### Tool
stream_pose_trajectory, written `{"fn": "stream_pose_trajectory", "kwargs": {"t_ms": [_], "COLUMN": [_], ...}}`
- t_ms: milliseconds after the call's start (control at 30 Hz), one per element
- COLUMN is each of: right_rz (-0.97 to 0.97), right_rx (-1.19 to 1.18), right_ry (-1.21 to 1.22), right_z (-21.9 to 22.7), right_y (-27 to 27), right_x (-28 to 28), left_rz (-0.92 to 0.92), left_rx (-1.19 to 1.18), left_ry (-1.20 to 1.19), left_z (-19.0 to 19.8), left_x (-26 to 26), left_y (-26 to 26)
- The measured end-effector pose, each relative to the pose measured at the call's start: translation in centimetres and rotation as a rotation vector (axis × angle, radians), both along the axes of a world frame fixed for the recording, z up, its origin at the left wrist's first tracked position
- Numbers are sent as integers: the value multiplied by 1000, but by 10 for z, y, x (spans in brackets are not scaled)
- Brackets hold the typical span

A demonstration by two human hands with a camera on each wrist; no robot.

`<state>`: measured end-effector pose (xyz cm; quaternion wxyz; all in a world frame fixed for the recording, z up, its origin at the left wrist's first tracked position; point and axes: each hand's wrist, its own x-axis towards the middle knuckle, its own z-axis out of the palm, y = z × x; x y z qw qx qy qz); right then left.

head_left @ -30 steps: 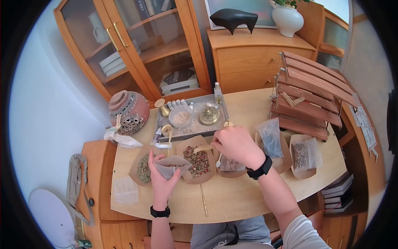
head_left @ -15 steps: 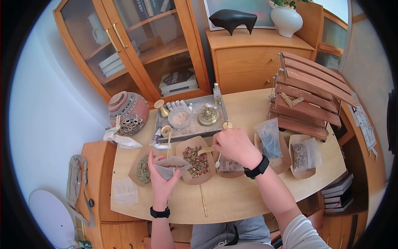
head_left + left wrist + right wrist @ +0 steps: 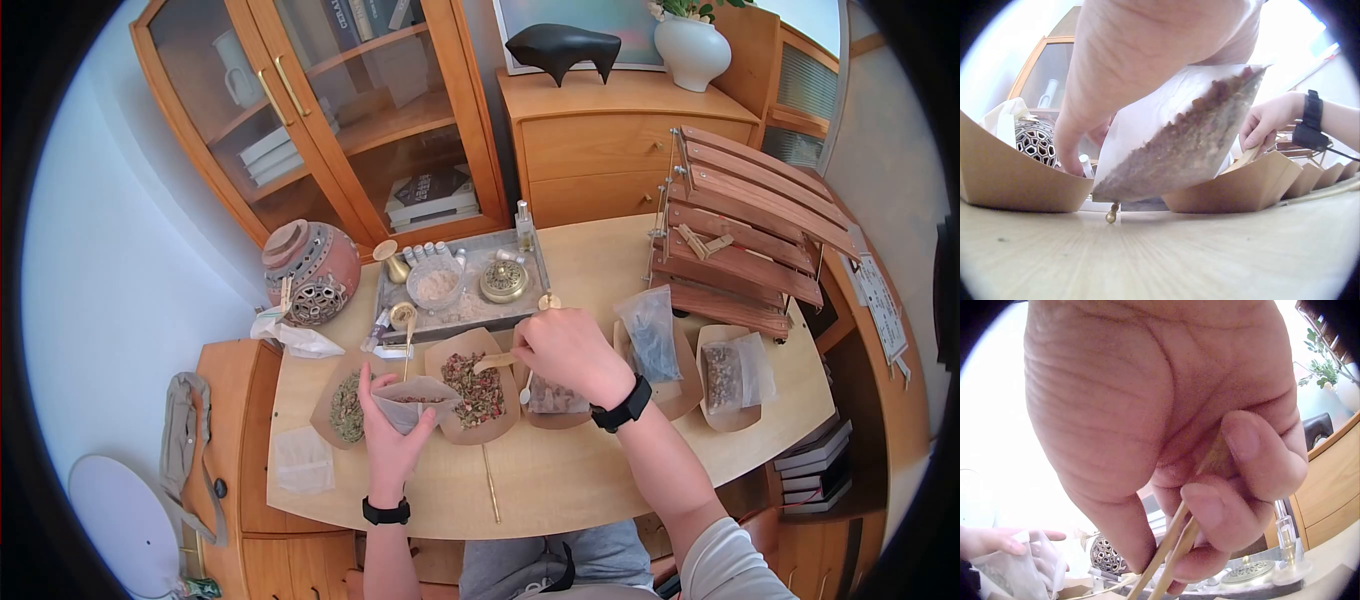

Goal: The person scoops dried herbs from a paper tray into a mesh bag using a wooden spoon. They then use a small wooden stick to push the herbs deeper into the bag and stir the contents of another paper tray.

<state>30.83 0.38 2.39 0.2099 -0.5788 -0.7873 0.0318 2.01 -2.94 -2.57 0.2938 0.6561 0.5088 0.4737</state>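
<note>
My left hand (image 3: 392, 450) holds a small translucent pouch (image 3: 415, 402) with its mouth spread, fingers behind and thumb at the right front. Dried reddish petals and herbs fill part of the pouch (image 3: 1179, 134), which tilts just above the table. In my right hand (image 3: 565, 345) is a pair of slim wooden tongs (image 3: 1172, 550), gripped between thumb and curled fingers. The tongs' tips dip into the paper tray (image 3: 478, 432) of mixed dried petals (image 3: 475, 390), right of the pouch. Left of the pouch stands a tray of green dried herbs (image 3: 347, 408), partly hidden by my left hand.
More paper trays with bagged goods (image 3: 735, 375) line the right. Behind lies a grey tray (image 3: 460, 325) with a glass bowl (image 3: 437, 282) and brass burner (image 3: 505, 280). A brass stick (image 3: 492, 485) lies in front; empty pouches (image 3: 304, 460) lie left. A slatted wooden rack (image 3: 750, 230) stands back right.
The tongs and right hand have shifted only slightly over the petal tray. The left hand keeps the pouch in the same place.
</note>
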Motion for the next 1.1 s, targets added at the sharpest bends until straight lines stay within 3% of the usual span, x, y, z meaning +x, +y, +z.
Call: {"fn": "stream_pose_trajectory", "kwargs": {"t_ms": [1100], "right_rz": [65], "right_rx": [-76], "right_ry": [15], "right_z": [0], "right_y": [-3], "right_x": [3], "left_rz": [10], "left_rx": [-25], "left_ry": [1], "left_z": [0], "left_x": [-1], "left_y": [0]}}
